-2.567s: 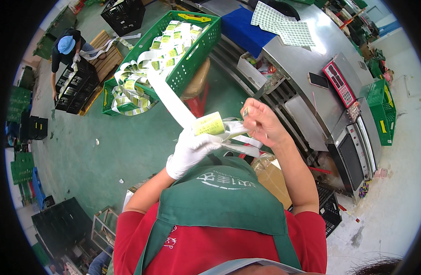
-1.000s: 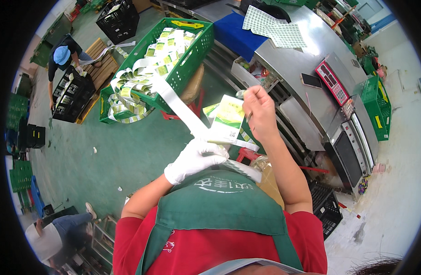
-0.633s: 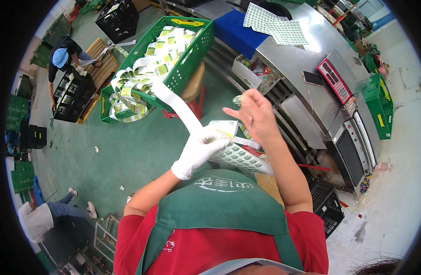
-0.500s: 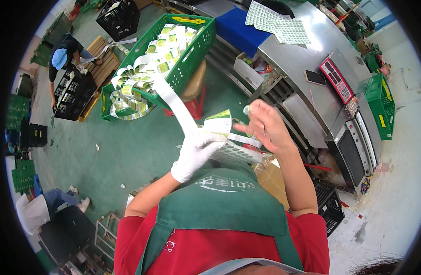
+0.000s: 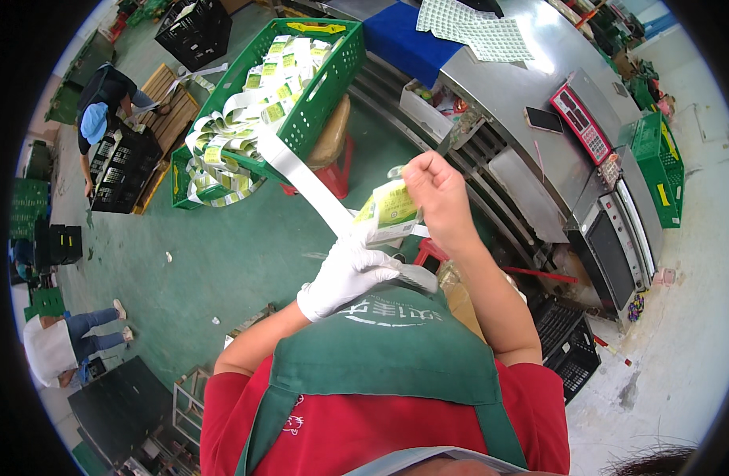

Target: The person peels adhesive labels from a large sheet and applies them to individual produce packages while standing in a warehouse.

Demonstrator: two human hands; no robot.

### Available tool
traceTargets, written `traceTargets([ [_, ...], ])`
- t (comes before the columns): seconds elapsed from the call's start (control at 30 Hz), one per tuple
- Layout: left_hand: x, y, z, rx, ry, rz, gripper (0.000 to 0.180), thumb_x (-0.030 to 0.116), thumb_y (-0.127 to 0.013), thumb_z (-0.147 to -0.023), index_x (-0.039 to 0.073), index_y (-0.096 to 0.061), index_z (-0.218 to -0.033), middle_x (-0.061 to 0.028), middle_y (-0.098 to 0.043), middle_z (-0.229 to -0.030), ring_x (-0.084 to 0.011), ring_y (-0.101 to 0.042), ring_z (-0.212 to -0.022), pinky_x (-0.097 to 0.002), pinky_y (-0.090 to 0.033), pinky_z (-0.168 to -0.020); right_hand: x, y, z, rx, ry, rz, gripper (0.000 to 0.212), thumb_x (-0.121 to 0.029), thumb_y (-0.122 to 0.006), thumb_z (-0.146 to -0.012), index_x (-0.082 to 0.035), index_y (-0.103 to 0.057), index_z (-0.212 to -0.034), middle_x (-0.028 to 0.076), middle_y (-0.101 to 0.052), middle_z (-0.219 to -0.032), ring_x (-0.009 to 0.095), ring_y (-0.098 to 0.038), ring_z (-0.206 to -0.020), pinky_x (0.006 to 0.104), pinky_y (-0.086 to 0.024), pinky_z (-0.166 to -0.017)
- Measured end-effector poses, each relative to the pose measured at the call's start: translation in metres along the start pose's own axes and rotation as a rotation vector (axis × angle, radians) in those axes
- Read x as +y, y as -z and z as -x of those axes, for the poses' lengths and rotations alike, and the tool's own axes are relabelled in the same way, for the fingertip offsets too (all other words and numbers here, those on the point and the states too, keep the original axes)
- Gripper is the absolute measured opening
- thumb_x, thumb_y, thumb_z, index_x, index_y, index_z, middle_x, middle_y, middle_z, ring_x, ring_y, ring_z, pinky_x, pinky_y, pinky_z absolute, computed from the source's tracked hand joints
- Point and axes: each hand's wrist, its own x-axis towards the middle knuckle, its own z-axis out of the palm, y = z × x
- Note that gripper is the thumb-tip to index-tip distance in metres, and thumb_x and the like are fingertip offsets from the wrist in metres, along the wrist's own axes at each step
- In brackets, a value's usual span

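In front of my apron, my gloved left hand is closed on a long white strip of green-and-yellow labels. A printed label on this strip stands up above the glove. A sheet of small round stickers, seen nearly edge-on, is also held against the left palm. My bare right hand is pinched at the upper right edge of the printed label. By its fingertips a small round greenish sticker shows; the fingers partly cover the contact.
A green crate heaped with label strips stands ahead on a stool. On the steel table at right lie sticker sheets, a phone and a red scale. Two people are on the left.
My right hand has moved left and down, bringing the round sticker to the label's top edge. The label is turned more toward me. The sticker sheet has tilted edge-on.
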Motion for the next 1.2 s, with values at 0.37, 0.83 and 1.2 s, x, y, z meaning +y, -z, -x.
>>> traceTargets([
  [0.37,0.012,0.004,0.0,0.151,0.368,0.271,0.013,0.011,-0.074,-0.085,0.001,-0.074,-0.093,-0.0082,-0.072,-0.077,-0.0113,-0.064,-0.067,-0.0271,-0.052,-0.065,-0.005,0.01,0.024,-0.082,-0.165,0.314,0.015,-0.017,-0.065,-0.092,-0.004,-0.06,-0.086,-0.007,-0.055,-0.07,0.0,-0.045,-0.062,0.0189,-0.036,-0.055],
  [0.83,0.016,0.009,-0.003,0.2,0.195,0.058,0.015,0.014,-0.078,-0.079,0.006,-0.074,-0.092,-0.0086,-0.072,-0.086,-0.022,-0.069,-0.08,-0.0323,-0.053,-0.074,-0.014,-0.005,0.03,0.099,-0.046,1.105,0.034,-0.038,-0.067,-0.087,-0.006,-0.058,-0.084,0.007,-0.06,-0.058,0.03,-0.063,-0.058,0.0422,-0.045,-0.056],
  [1.2,0.038,0.023,-0.012,-0.173,0.219,0.228,0.049,0.024,-0.07,-0.084,0.008,-0.057,-0.128,-0.0131,-0.059,-0.124,-0.0331,-0.053,-0.117,-0.0401,-0.039,-0.104,0.003,0.023,0.007,-0.364,-0.69,-0.147,0.079,-0.061,-0.021,-0.102,0.005,-0.065,-0.105,-0.011,-0.027,-0.044,0.004,-0.021,-0.038,0.0194,-0.03,-0.05],
])
